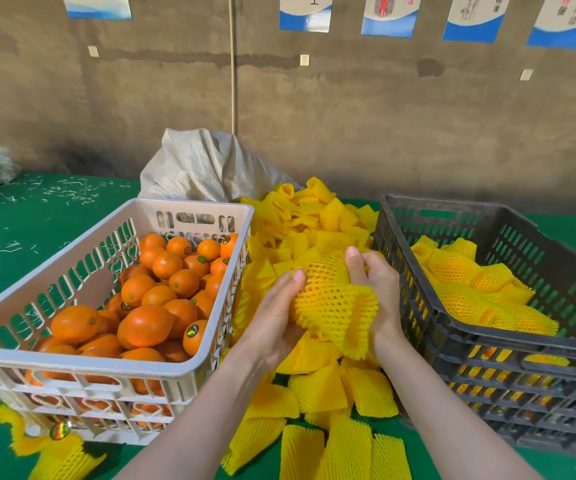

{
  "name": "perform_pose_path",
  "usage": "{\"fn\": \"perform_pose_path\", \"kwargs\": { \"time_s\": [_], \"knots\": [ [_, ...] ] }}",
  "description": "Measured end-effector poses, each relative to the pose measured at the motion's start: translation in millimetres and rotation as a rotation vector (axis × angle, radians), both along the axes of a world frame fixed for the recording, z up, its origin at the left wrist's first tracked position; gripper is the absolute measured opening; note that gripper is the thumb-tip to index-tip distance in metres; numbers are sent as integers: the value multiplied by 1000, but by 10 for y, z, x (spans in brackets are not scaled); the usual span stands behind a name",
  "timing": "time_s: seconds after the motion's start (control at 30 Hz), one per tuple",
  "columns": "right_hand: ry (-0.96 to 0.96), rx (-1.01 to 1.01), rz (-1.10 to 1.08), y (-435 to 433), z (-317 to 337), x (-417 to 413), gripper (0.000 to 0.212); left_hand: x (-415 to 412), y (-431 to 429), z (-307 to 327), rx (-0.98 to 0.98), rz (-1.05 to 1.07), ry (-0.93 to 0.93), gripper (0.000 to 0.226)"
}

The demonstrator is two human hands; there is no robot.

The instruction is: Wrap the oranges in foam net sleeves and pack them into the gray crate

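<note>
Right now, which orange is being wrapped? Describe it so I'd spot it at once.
Between the pale crate of bare oranges and the gray crate lies a heap of flat yellow sleeves. Above it, the left hand and right hand hold one orange pushed into a sleeve. Only this one is lifted, its sleeve's loose end flaring open.

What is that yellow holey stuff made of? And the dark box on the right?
The net sleeve looks like soft foam: matte, puffy strands in a stretchy mesh that bends and crumples. The gray crate looks like hard molded plastic, dull finish, with stiff slotted walls and a thick rim.
</note>
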State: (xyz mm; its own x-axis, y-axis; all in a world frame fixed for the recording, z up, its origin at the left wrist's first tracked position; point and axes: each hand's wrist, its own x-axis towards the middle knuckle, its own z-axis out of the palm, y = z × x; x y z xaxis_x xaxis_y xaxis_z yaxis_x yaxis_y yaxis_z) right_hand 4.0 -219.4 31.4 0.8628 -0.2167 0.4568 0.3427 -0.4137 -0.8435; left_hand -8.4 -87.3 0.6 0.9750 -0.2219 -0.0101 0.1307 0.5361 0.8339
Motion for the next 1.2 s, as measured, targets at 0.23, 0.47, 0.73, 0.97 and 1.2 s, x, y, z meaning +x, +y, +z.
{"fn": "perform_pose_path", "kwargs": {
  "time_s": [0.23,0.47,0.73,0.97,1.2],
  "knots": [
    [-113,-58,-20,192,-151,-123,28,22,-138,0,-195,18,201,48],
    [13,95,59,110,-63,16,44,-19,-98,8,-321,-3,184,41],
    [231,397,174,144,-158,6,46,-26,-76,75,-239,66,265,47],
    [639,476,393,156,-182,-102,65,66,-56,44,68,232,401,63],
    [623,925,271,179,-217,-64,15,136,-50,54,430,140,208,81]
  ]
}}
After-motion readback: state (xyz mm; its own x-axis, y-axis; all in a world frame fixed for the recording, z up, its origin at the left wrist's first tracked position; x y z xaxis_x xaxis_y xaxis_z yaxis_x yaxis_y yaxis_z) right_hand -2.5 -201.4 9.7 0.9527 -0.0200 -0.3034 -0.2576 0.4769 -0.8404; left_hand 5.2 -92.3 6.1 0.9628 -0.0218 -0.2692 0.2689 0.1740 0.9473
